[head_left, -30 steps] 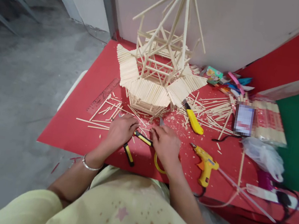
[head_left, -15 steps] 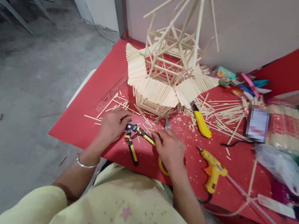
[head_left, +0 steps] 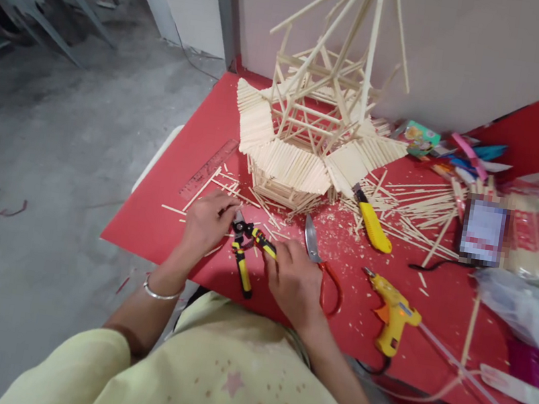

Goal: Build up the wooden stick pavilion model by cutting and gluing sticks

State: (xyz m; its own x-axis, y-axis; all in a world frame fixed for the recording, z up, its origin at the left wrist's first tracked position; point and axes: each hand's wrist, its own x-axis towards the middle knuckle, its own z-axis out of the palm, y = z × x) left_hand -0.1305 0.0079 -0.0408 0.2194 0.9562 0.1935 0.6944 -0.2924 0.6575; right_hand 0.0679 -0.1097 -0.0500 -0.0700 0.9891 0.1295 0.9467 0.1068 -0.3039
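My right hand (head_left: pixel 293 279) is closed around one yellow-and-black handle of a pair of wire-stripper pliers (head_left: pixel 243 268). Its other handle points down toward the table's front edge, and the handles are spread apart. At the pliers' jaws is my left hand (head_left: pixel 206 223), its thumb and fingers pinched together. What those fingertips hold, if anything, is too small to make out. Just right of my right hand lie red-handled scissors (head_left: pixel 312 238), partly covered by it. Cut thin wooden sticks (head_left: pixel 231 187) are scattered beyond my left hand.
A stick-built model (head_left: pixel 300 159) stands at the back of the red table (head_left: pixel 147 218). A yellow box cutter (head_left: pixel 375 227), a glue gun (head_left: pixel 397 313) with cord, loose sticks (head_left: pixel 414 205) and a plastic bag (head_left: pixel 525 308) lie rightward. A clear ruler (head_left: pixel 209 167) is at left.
My right hand has moved from the end of the pliers' handle to a fuller grip, swinging that handle inward. More of the scissors shows. My left hand stays by the jaws.
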